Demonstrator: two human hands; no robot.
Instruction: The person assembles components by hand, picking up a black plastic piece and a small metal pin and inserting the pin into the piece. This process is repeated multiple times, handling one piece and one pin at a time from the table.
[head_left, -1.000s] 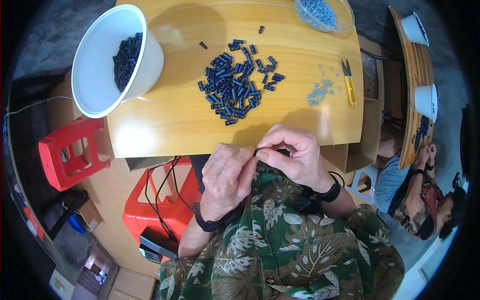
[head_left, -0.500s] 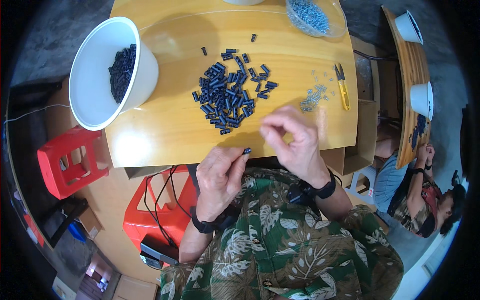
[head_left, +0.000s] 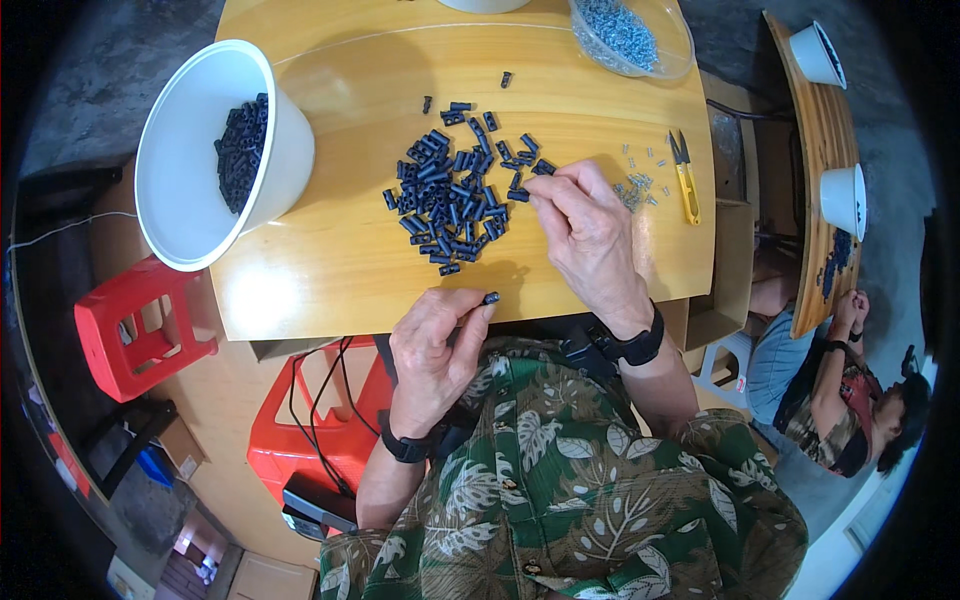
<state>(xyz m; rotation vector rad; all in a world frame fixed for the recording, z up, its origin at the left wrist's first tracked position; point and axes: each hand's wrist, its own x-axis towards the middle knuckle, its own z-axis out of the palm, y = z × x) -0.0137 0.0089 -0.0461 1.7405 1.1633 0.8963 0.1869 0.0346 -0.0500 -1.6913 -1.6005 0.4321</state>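
Left grip [head_left: 432, 348]: pinched on a black piece [head_left: 491, 298], one end poking out.
Right grip [head_left: 590, 235]: at the right edge of the pile [head_left: 447, 200]; I can't tell whether it's clamped on anything.
Table [head_left: 350, 120]: carries the pile, beyond the left grip.
Snips [head_left: 690, 185]: farther right.

Your yellow wood-grain tabletop [head_left: 340, 285] carries a loose heap of black plastic cylindrical pieces [head_left: 440, 195], two strays beyond it. At your left stands a white plastic tub [head_left: 291, 150]; at your right, small silver screws [head_left: 637, 184] lie scattered near yellow-handled snips [head_left: 690, 192], with a clear plastic dish [head_left: 668, 72] farther off.
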